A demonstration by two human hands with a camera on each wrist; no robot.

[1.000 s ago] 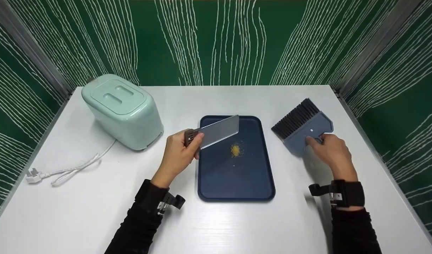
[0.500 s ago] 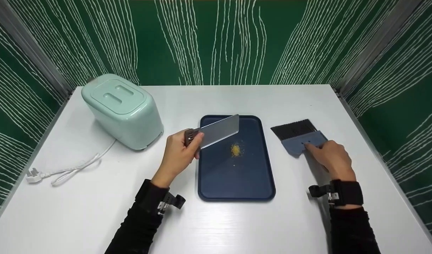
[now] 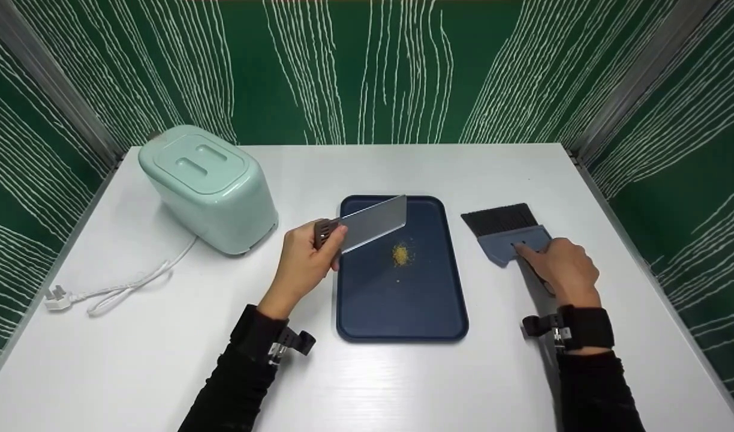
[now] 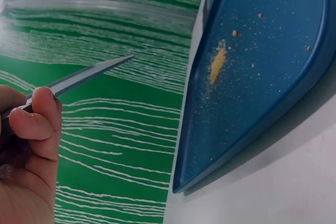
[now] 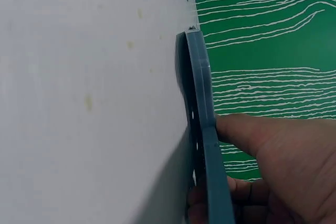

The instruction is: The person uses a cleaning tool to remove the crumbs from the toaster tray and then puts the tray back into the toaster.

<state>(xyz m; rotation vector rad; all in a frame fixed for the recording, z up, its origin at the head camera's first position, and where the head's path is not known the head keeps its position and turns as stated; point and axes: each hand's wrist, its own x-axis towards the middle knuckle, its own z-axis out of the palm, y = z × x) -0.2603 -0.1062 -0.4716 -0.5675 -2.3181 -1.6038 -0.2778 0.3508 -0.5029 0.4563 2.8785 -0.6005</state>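
Observation:
My left hand (image 3: 304,261) grips the dark handle of a metal scraper (image 3: 376,222), its flat rectangular blade raised over the upper left of the tray. In the left wrist view the blade appears almost edge-on, beyond the curled fingers (image 4: 39,124). The dark blue tray (image 3: 400,318) carries a small heap of yellow crumbs (image 3: 400,255), with finer bits scattered round it. Right of the tray, my right hand (image 3: 563,270) holds a blue-grey brush (image 3: 502,244) with wide black bristles, thumb on its body. Whether the bristles touch the table cannot be told.
A mint-green toaster (image 3: 208,186) stands at the back left of the white table (image 3: 397,384). Its white cord and plug (image 3: 58,298) lie toward the left edge. Green walls with white lines (image 3: 367,78) enclose the back and sides.
The brush has been turned and tipped, so its bristles sit lower and nearer me than a second ago. The right hand shifted slightly. Left hand, scraper and crumbs look unmoved.

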